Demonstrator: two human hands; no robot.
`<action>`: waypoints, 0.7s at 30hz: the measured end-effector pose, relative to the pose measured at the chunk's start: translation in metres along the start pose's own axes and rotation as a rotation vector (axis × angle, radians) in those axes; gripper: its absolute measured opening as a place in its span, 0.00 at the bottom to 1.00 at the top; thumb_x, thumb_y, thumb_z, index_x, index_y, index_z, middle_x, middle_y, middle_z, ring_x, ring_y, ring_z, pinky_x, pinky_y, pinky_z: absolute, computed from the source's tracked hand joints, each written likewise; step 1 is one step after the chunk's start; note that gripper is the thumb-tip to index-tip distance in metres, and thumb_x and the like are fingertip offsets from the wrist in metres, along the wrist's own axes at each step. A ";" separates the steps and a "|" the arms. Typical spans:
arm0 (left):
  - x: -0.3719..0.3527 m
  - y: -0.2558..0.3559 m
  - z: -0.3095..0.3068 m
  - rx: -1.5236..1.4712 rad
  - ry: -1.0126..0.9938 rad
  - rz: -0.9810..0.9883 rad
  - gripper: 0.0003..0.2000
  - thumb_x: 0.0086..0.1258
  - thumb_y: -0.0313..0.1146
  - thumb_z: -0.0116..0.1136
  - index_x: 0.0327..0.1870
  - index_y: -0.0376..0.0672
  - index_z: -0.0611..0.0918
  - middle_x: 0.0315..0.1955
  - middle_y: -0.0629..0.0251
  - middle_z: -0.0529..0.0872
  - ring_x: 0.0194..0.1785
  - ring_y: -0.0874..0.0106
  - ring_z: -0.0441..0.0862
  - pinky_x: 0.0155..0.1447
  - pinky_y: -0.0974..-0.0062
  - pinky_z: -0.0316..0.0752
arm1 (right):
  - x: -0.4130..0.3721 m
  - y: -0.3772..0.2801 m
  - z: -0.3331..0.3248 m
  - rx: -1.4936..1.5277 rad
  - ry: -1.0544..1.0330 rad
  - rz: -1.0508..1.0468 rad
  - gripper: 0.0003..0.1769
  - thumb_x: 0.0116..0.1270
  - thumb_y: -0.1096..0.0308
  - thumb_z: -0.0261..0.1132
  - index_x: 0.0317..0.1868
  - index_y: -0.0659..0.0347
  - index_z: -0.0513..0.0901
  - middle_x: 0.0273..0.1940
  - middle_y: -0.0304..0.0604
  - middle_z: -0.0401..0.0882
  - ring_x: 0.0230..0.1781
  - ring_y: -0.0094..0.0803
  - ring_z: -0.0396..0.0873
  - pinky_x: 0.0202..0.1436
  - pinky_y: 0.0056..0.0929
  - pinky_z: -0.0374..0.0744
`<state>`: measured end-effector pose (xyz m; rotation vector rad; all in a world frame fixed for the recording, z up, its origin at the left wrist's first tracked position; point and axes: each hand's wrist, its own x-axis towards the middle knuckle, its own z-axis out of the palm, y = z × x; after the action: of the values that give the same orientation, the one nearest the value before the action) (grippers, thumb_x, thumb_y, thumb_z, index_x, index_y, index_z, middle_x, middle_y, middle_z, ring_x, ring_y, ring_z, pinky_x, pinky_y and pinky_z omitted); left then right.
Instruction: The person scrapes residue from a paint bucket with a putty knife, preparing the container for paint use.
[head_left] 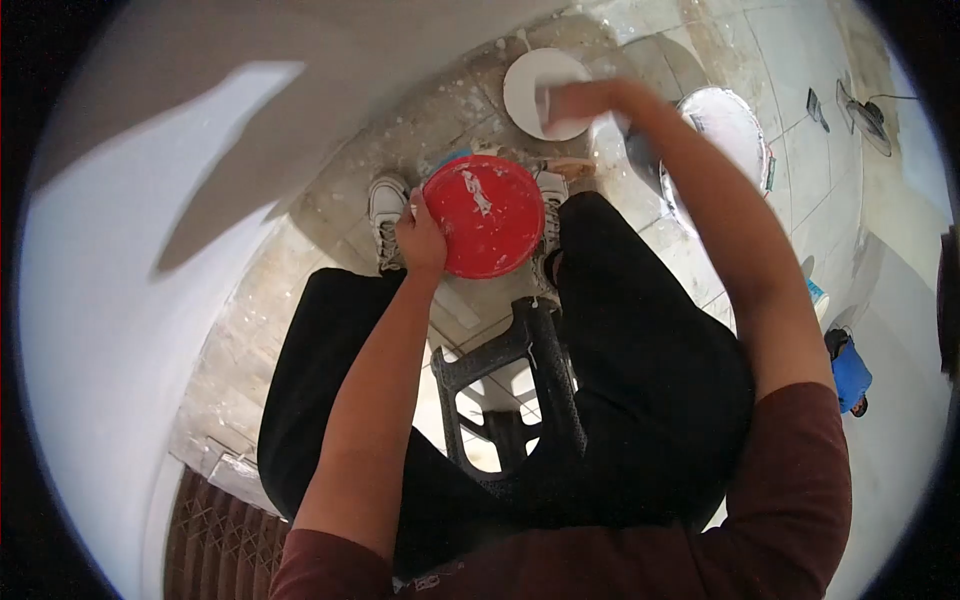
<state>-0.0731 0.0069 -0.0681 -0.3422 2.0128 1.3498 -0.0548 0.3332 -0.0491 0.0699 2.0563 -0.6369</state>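
L hand (420,243): gripping red disc (500,240) by its L rim, fingers closing on it.
R hand (577,104): moving over white round thing (520,95), blurring; can't tell if spread or pinching.
Red disc: lying just R of L hand, nr-L of R hand; round, no long axis.
White round thing: sitting nr floor's (455,118) wall-side edge, R hand nearer.

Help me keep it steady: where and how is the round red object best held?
Probably grip the round red object by its edge from the left, as the left hand does: its curve offers a hold; white smears mark the face.
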 end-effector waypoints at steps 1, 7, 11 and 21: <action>-0.005 0.007 -0.002 0.048 -0.003 -0.037 0.26 0.79 0.49 0.43 0.50 0.29 0.82 0.33 0.55 0.87 0.37 0.69 0.82 0.48 0.69 0.75 | 0.010 0.013 -0.013 0.146 0.124 0.053 0.30 0.56 0.52 0.62 0.54 0.64 0.77 0.45 0.59 0.81 0.46 0.46 0.80 0.52 0.43 0.76; 0.009 -0.008 -0.001 0.007 0.011 0.008 0.27 0.79 0.49 0.43 0.48 0.29 0.83 0.32 0.56 0.87 0.35 0.70 0.82 0.46 0.67 0.75 | 0.045 0.025 0.045 0.727 0.521 0.087 0.36 0.66 0.40 0.41 0.59 0.61 0.75 0.50 0.51 0.77 0.54 0.42 0.73 0.63 0.44 0.67; -0.002 0.000 -0.003 0.000 -0.001 -0.017 0.26 0.79 0.49 0.43 0.46 0.29 0.83 0.32 0.55 0.87 0.35 0.69 0.82 0.46 0.66 0.75 | 0.043 0.045 0.024 0.708 0.539 0.179 0.44 0.73 0.32 0.27 0.62 0.58 0.73 0.53 0.47 0.75 0.59 0.39 0.68 0.70 0.44 0.61; -0.003 -0.002 -0.005 0.001 -0.014 -0.009 0.27 0.79 0.49 0.44 0.47 0.28 0.82 0.35 0.55 0.87 0.38 0.70 0.82 0.48 0.70 0.75 | 0.028 0.056 0.067 0.997 0.582 0.027 0.36 0.77 0.37 0.32 0.51 0.63 0.70 0.45 0.43 0.73 0.47 0.37 0.69 0.60 0.38 0.66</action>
<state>-0.0720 0.0012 -0.0661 -0.3395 1.9984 1.3422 -0.0013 0.3446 -0.1227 0.9441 2.0385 -1.7194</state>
